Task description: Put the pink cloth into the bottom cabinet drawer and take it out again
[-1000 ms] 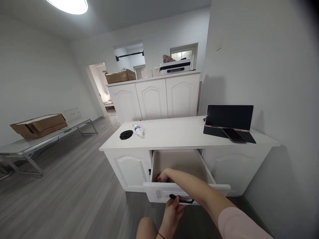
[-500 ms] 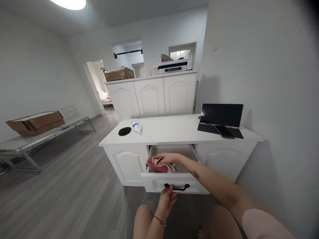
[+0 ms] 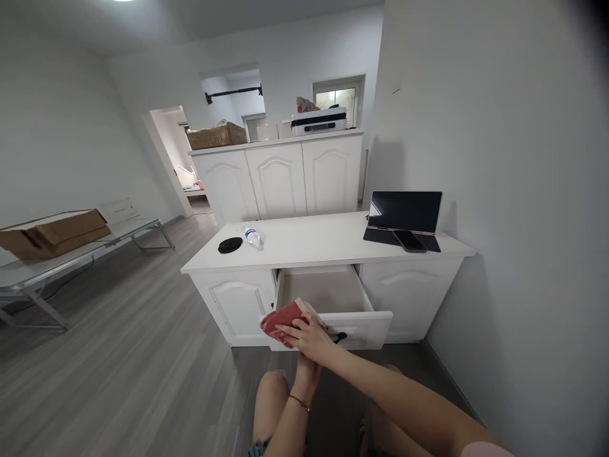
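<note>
A folded red and pale pink cloth (image 3: 283, 319), towel-like, is in front of the pulled-out drawer (image 3: 328, 289), overlapping the top of its front panel. My right hand (image 3: 311, 337) grips the cloth from above, fingers spread across its near side. Under it sits my left hand (image 3: 307, 373), wrist with a red string bracelet; its fingers are hidden behind the right hand and the cloth. Just right of both hands shows part of the black drawer handle (image 3: 339, 337). Whether the left hand touches cloth or handle I cannot tell.
On the white cabinet top (image 3: 309, 244) are a plastic water bottle (image 3: 252, 236), a round black object (image 3: 230, 245), a tablet on a stand (image 3: 404, 211) and a phone (image 3: 410, 241). A cardboard box (image 3: 54, 233) rests on a folding table at the left. My knees are below the drawer.
My right hand has lifted the cloth out of the drawer and brought it toward me, over the drawer front. My left hand, earlier at the handle, is now beneath the right. The view has shifted slightly.
</note>
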The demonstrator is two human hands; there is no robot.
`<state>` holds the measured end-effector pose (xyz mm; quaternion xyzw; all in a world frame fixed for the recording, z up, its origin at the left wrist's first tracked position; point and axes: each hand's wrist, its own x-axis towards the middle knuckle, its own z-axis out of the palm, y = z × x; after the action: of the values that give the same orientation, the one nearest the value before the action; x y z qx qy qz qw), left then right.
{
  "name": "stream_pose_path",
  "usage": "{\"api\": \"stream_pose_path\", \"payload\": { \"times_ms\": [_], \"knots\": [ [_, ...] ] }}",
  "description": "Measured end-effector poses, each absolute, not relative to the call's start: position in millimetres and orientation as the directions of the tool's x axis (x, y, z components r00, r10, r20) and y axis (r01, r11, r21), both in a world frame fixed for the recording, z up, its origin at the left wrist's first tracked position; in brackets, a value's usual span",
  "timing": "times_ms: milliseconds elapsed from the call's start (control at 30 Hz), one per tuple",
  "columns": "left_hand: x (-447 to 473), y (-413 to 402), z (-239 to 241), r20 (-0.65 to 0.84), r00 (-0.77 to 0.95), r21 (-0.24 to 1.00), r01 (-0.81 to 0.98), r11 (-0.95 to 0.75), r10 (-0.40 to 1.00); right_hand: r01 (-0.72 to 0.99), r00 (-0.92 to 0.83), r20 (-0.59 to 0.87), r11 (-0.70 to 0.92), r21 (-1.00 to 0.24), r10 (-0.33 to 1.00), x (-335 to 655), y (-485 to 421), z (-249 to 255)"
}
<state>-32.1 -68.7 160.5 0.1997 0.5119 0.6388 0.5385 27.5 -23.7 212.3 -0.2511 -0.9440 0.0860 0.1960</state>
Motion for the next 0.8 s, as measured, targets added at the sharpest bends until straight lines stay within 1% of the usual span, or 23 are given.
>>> {"api": "stream_pose_path", "payload": {
  "times_ms": [100, 167, 200, 267, 367, 500, 567, 600, 667, 733, 800],
  "knots": [
    [-29.7, -74.3, 151.7, -0.345, -0.221, 0.766, -0.628, 0.137, 0.912, 0.374, -0.731, 0.346, 0.77, -0.518, 0.588, 59.7, -27.6, 206.1],
    [-29.1, -76.2, 146.5, -0.349, -0.144, 0.683, -0.715, 0.146, 0.926, 0.361, -0.677, 0.336, 0.693, -0.624, 0.655, 82.8, -31.3, 202.8],
    [-29.0, -76.4, 144.5, -0.347, -0.121, 0.66, -0.736, 0.15, 0.93, 0.374, -0.655, 0.321, 0.662, -0.649, 0.684, 94.1, -33.0, 200.7],
    [-29.1, -75.9, 141.9, -0.356, -0.114, 0.653, -0.74, 0.16, 0.928, 0.44, -0.621, 0.28, 0.621, -0.648, 0.732, 115.1, -35.8, 194.8],
    [-29.4, -74.9, 141.2, -0.368, -0.107, 0.65, -0.74, 0.173, 0.924, 0.583, -0.541, 0.289, 0.6, -0.547, 0.789, 142.8, -39.5, 180.3],
    [-28.5, -75.3, 144.2, -0.381, -0.116, 0.642, -0.747, 0.172, 0.917, 0.761, -0.349, 0.423, 0.517, -0.393, 0.836, 172.1, -46.5, 150.3],
    [-27.7, -75.7, 145.7, -0.399, -0.135, 0.64, -0.749, 0.17, 0.907, 0.83, -0.214, 0.502, 0.427, -0.358, 0.838, 181.1, -50.2, 132.2],
    [-27.4, -75.9, 146.2, -0.409, -0.14, 0.639, -0.749, 0.174, 0.902, 0.852, -0.136, 0.537, 0.375, -0.365, 0.832, 183.2, -51.9, 122.8],
    [-26.8, -76.0, 146.6, -0.425, -0.142, 0.635, -0.751, 0.182, 0.894, 0.861, 0.033, 0.578, 0.271, -0.431, 0.815, 181.3, -54.9, 104.6],
    [-26.3, -76.1, 146.4, -0.427, -0.137, 0.627, -0.757, 0.183, 0.894, 0.816, 0.19, 0.571, 0.196, -0.544, 0.799, 170.7, -57.9, 89.0],
    [-25.9, -76.4, 146.2, -0.435, -0.134, 0.621, -0.761, 0.189, 0.891, 0.727, 0.32, 0.517, 0.144, -0.671, 0.794, 152.7, -61.0, 78.9]
  ]
}}
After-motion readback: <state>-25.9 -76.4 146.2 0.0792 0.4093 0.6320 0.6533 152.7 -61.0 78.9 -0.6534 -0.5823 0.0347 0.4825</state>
